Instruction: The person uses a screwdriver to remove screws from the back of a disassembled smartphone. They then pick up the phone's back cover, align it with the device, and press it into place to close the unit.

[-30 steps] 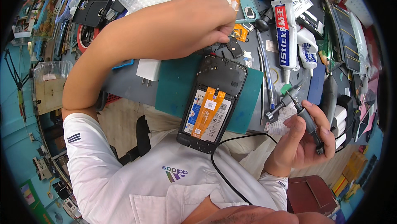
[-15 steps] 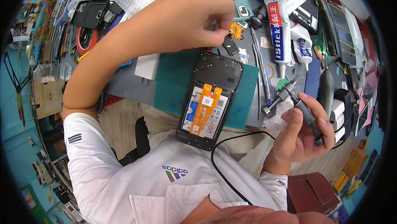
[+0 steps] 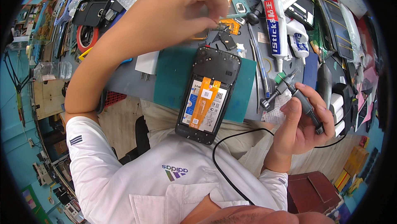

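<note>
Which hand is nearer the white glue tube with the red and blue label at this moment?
Left. The left hand is raised just left of the glue tube, level with its body. The right hand, holding a corded black tool, sits farther away, below the tube's nozzle.

Matt black plastic phone frame [image 3: 209, 95] on a smooth green rubbery mat [image 3: 169, 79].

Black corded soldering iron [image 3: 304, 104] gripped upright, small metal part [image 3: 218, 27], perhaps tweezers, pinched above bench

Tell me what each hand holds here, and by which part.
The right hand wraps the corded dark tool around its middle. The left hand pinches a small part at its fingertips; where on the part cannot be told.
</note>
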Motion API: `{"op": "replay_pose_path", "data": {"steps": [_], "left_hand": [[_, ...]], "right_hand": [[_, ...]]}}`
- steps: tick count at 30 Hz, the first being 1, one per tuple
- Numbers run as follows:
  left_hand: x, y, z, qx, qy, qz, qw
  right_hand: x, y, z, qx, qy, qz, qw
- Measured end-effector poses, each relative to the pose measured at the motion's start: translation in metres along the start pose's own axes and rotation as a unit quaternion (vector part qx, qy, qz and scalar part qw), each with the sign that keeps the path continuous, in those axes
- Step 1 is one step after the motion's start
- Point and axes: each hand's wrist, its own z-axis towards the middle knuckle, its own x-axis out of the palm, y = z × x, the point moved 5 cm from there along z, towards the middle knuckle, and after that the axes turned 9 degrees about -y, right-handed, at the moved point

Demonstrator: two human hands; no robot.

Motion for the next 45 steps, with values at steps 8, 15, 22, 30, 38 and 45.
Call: {"op": "replay_pose_path", "data": {"steps": [8, 15, 22, 30, 38, 45], "left_hand": [[-0.008, -0.025, -0.072, 0.036, -0.145, -0.143, 0.978], [0.021, -0.029, -0.144, 0.077, -0.246, -0.216, 0.942], [0.038, -0.032, -0.185, 0.068, -0.253, -0.258, 0.930], [0.038, -0.031, -0.201, 0.070, -0.251, -0.276, 0.925], [0.041, -0.028, -0.203, 0.058, -0.245, -0.269, 0.930], [0.040, -0.030, -0.201, 0.048, -0.251, -0.258, 0.932]], "right_hand": [[0.007, 0.000, 0.003, -0.001, -0.042, 0.035, 0.998], [0.013, 0.033, 0.001, 0.011, -0.010, 0.064, 0.998], [0.054, 0.109, -0.040, 0.004, 0.170, 0.119, 0.978], [0.065, 0.116, -0.055, 0.002, 0.219, 0.078, 0.973], [0.068, 0.118, -0.057, -0.019, 0.240, 0.085, 0.967], [0.068, 0.117, -0.056, -0.018, 0.238, 0.079, 0.968]]}}
